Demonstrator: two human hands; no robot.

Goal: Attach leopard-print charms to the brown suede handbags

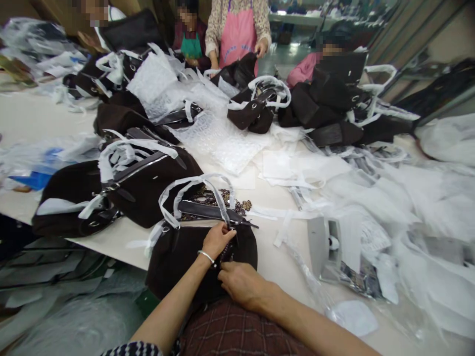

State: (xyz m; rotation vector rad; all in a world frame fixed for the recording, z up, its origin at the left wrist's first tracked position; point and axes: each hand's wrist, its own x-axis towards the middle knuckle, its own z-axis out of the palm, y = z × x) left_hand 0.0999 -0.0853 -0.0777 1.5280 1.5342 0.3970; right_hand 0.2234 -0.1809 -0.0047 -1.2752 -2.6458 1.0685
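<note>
A dark brown handbag [181, 257] lies at the table's near edge, its handles [168, 195] wrapped in white material. My left hand [218, 241], with a bracelet at the wrist, is closed in a pinch beside the metal ring at the bag's top edge. From there a dark beaded strand [224, 252] hangs down the bag's front. Just below, my right hand [243, 283] has its fingers closed at the strand's lower end; their tips are partly hidden. Behind the dark top strap [211, 210], several chains with flower-shaped pieces [245, 204] show.
More brown handbags [152, 183] lie to the left and across the back. Bubble wrap [222, 141] covers the table's middle. At right are a grey box-like dispenser [322, 249] and white sheets [419, 198]. A co-worker in a pink apron [237, 32] stands opposite, others nearby.
</note>
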